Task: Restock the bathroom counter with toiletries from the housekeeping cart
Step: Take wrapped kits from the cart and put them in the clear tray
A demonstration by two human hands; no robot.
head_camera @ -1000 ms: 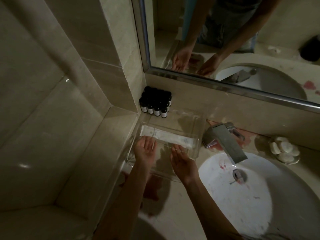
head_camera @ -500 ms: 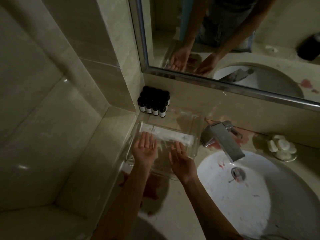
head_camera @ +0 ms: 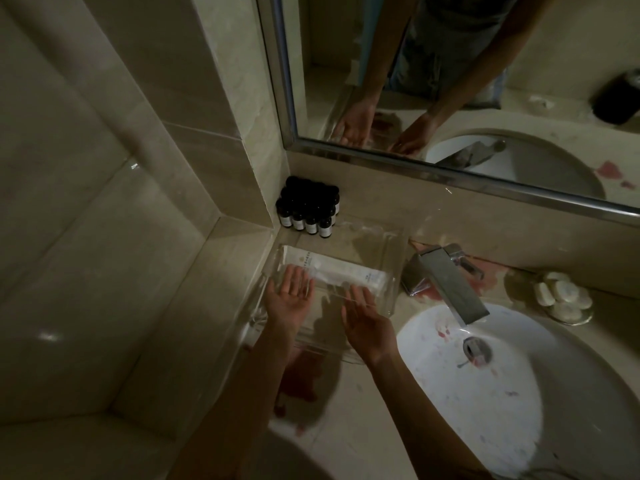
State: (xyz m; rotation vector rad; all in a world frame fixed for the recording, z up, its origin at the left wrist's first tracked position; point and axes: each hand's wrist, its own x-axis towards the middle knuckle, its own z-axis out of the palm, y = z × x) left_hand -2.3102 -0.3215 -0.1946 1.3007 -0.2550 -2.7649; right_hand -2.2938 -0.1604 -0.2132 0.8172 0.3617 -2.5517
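Lying in the clear tray, far half, is the white packet; tray sits on the counter left of the sink. Your left hand and right hand hover over the tray, fingers flat and spread, gripping nothing. Small dark bottles cluster in the corner behind; tap to the right.

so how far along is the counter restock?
Done: small dark bottles grouped in the corner by the mirror; white packets lie in the clear tray; soaps sit in a dish right of the tap. In hand: nothing; left hand and right hand are open over the tray. Left: much of the tray looks bare; the cart isn't in view.
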